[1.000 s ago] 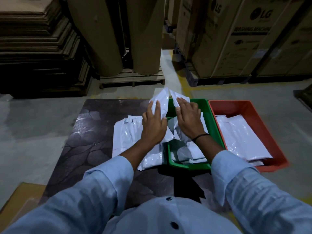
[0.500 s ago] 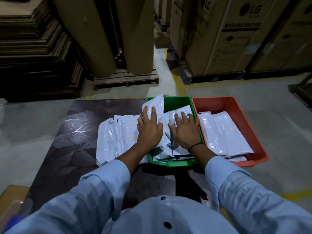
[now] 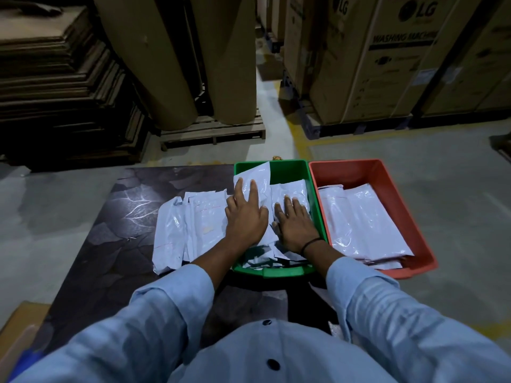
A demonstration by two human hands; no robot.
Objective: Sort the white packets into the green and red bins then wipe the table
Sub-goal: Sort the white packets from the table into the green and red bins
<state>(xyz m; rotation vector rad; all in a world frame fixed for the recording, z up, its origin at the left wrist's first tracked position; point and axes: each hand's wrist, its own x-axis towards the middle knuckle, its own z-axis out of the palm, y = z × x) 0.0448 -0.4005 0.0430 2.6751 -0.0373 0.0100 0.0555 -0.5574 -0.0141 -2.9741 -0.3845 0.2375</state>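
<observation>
The dark table (image 3: 110, 244) bears a spread of white packets (image 3: 179, 230), 1 green bin (image 3: 290, 170) and, apparently, 1 red bin (image 3: 359, 172).

My left hand (image 3: 244, 219) and right hand (image 3: 294, 226) lie on packets (image 3: 290, 192) in the centre bin (image 3: 287, 167); pile (image 3: 190, 225) left, second bin (image 3: 387, 172) right, seemingly touching.

The packets (image 3: 199, 225) are glossy white plastic film, creased. Green bin (image 3: 290, 170) and red bin (image 3: 387, 178) look like smooth moulded plastic. The table (image 3: 110, 244) is dark, veined, faintly shiny. Far boxes (image 3: 387, 64) are matt cardboard.

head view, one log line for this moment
left hand, right hand: flat on packets in green bin | red bin: part full | table: pile unsorted
</observation>
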